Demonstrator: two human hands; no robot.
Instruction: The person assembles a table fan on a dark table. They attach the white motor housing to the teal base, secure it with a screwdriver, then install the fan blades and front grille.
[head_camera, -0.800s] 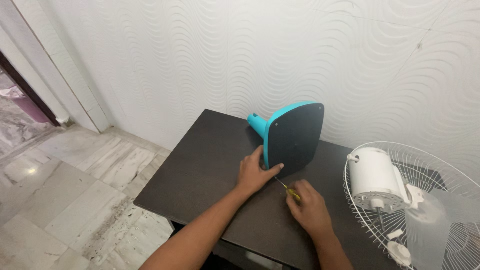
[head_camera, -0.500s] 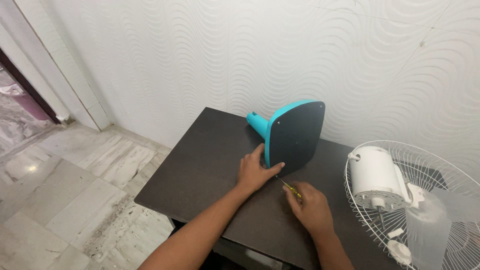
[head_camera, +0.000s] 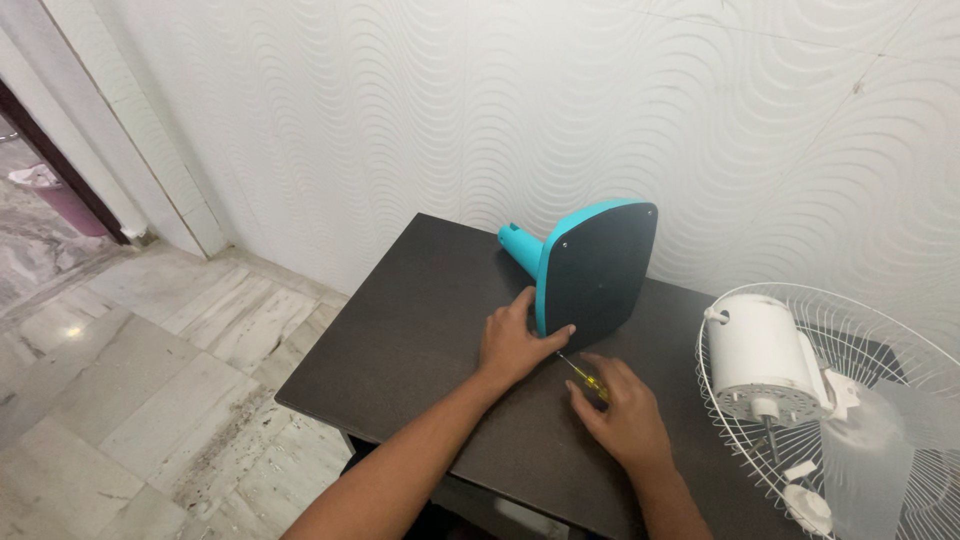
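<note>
A turquoise fan base (head_camera: 596, 270) lies on its side on the dark table (head_camera: 420, 330), its black underside facing me and its neck pointing at the wall. My left hand (head_camera: 515, 345) grips the base's lower left edge, thumb on the black face. My right hand (head_camera: 622, 410) holds a small yellow-handled screwdriver (head_camera: 583, 375), with the tip near the base's lower corner by my left thumb.
At the table's right stands a white fan motor housing (head_camera: 762, 352) inside a white wire grille (head_camera: 900, 400), with a translucent blade (head_camera: 870, 470) in front. A white textured wall rises behind. Tiled floor and a doorway lie to the left.
Both hands and the base keep their pose; only the camera has shifted slightly, so everything sits a little further right in the frame.
</note>
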